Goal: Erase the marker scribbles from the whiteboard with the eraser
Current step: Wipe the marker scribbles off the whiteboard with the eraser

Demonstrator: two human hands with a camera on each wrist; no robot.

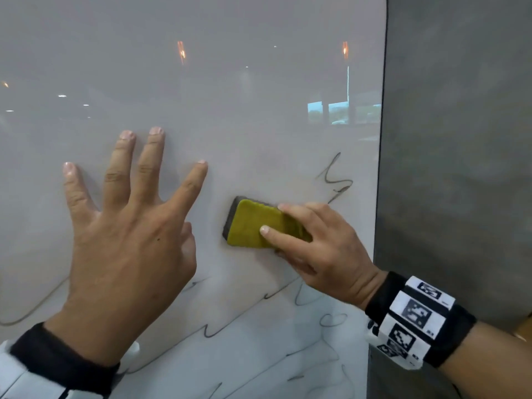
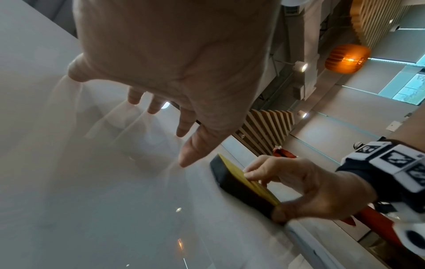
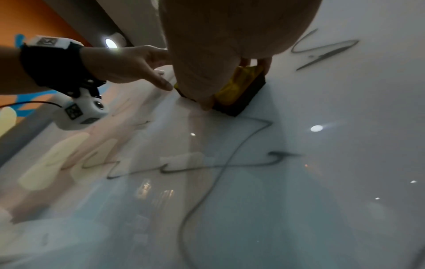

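Observation:
My right hand grips a yellow-topped eraser with a dark felt base and presses it flat on the whiteboard. In the left wrist view the eraser lies under my right fingers. In the right wrist view the eraser shows beneath my palm. My left hand rests open on the board to the eraser's left, fingers spread. A black scribble sits just above right of the eraser. More marker lines run below both hands, the same marker lines filling the right wrist view.
The whiteboard's right edge meets a grey wall. The upper board is bare of marks and shows reflections of lamps and a window. An orange lamp hangs in the room behind.

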